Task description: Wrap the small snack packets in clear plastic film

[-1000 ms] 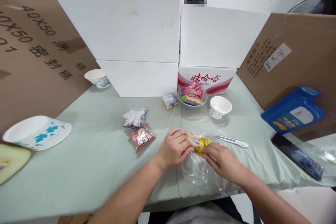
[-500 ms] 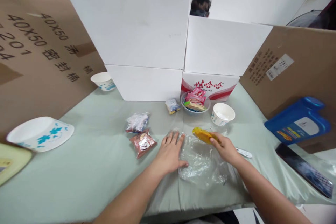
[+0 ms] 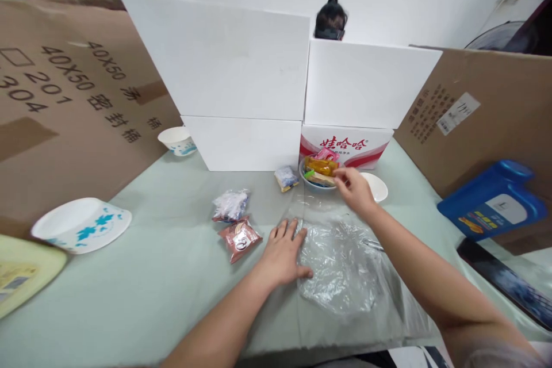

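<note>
My left hand (image 3: 284, 250) lies flat and open on the pale green tablecloth, its fingertips on the left edge of a crumpled clear plastic bag (image 3: 342, 267). My right hand (image 3: 354, 188) reaches forward to a small bowl (image 3: 305, 175) of wrapped snacks in front of a red-and-white carton (image 3: 347, 144). Its fingers pinch the right end of a yellow-orange snack packet (image 3: 321, 165), which rests on top of the snacks in the bowl. A white paper cup (image 3: 379, 185) stands just behind this hand.
Left of my left hand lie a brown snack packet (image 3: 239, 237) and a clear-wrapped one (image 3: 230, 204); a small packet (image 3: 286, 177) sits by the bowl. White boxes (image 3: 224, 63) and cardboard sheets wall the table. A paper bowl (image 3: 81, 224), blue jug (image 3: 491, 201), phone (image 3: 509, 284). A person's head (image 3: 330, 17) behind.
Both hands drew the yellow packet out of the plastic bag. My right hand then carried it forward to the snack bowl, while my left hand flattened on the bag's edge.
</note>
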Tool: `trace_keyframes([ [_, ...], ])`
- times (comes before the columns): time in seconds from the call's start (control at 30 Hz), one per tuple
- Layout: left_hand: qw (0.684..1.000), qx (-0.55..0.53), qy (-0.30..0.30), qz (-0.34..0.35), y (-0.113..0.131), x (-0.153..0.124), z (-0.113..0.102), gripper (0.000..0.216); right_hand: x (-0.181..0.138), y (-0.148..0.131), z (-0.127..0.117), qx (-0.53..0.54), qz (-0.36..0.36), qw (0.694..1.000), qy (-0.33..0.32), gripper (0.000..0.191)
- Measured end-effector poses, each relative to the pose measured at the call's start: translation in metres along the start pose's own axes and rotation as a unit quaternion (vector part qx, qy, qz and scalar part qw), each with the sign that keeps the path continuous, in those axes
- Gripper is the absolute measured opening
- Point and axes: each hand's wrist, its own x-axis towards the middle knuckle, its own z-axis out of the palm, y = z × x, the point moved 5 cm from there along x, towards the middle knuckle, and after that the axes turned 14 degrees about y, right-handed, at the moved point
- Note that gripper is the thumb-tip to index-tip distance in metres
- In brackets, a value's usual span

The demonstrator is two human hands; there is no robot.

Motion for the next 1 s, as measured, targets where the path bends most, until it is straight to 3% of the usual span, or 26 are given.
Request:
trace_keyframes([
  [0.07, 1.000, -0.002, 0.018, 0.006, 0.000, 0.001, -0.002, 0.101, -0.050, -0.020, 0.002, -0.004, -0.052, 0.993, -0.102, 0.022],
  [0.13, 0.998, -0.005, 0.057, 0.006, -0.002, 0.002, -0.009, 0.085, -0.104, -0.035, 0.003, -0.063, -0.103, 0.973, -0.199, 0.025],
  [0.23, 0.985, 0.016, 0.171, -0.029, -0.011, 0.004, -0.025, 0.043, -0.161, -0.042, -0.004, -0.138, -0.124, 0.944, -0.274, 0.057],
  [0.33, 0.962, 0.019, 0.271, -0.017, -0.012, 0.004, -0.033, 0.036, -0.182, -0.041, -0.019, -0.118, -0.135, 0.934, -0.309, 0.061],
  [0.43, 0.973, -0.043, 0.214, 0.075, 0.001, 0.005, -0.018, 0.014, -0.175, -0.027, -0.046, -0.093, -0.116, 0.957, -0.251, 0.039],
  [0.5, 0.980, -0.060, 0.154, 0.112, 0.010, 0.004, -0.005, 0.019, -0.168, -0.005, -0.069, -0.106, -0.082, 0.975, -0.176, 0.031],
  [0.57, 0.983, -0.052, 0.127, 0.120, 0.013, 0.004, 0.002, 0.034, -0.166, 0.025, -0.090, -0.133, -0.049, 0.983, -0.119, 0.029],
  [0.67, 0.986, -0.044, 0.117, 0.114, 0.014, 0.004, 0.006, 0.039, -0.167, 0.066, -0.118, -0.187, -0.024, 0.979, -0.076, 0.028],
  [0.73, 0.986, -0.047, 0.118, 0.113, 0.013, 0.005, 0.005, 0.039, -0.167, 0.078, -0.134, -0.224, -0.009, 0.974, -0.037, 0.030],
  [0.8, 0.985, -0.052, 0.120, 0.112, 0.013, 0.006, 0.005, 0.039, -0.167, 0.071, -0.144, -0.226, -0.003, 0.974, -0.009, 0.031],
  [0.83, 0.985, -0.053, 0.120, 0.112, 0.013, 0.006, 0.005, 0.039, -0.168, 0.060, -0.144, -0.206, -0.012, 0.978, -0.021, 0.034],
  [0.9, 0.985, -0.050, 0.116, 0.113, 0.014, 0.008, 0.005, 0.040, -0.175, 0.028, -0.132, -0.129, -0.058, 0.983, -0.121, 0.054],
  [1.0, 0.988, -0.037, 0.105, 0.110, 0.015, 0.008, 0.006, 0.041, -0.201, -0.018, -0.109, -0.018, -0.141, 0.932, -0.334, 0.083],
])
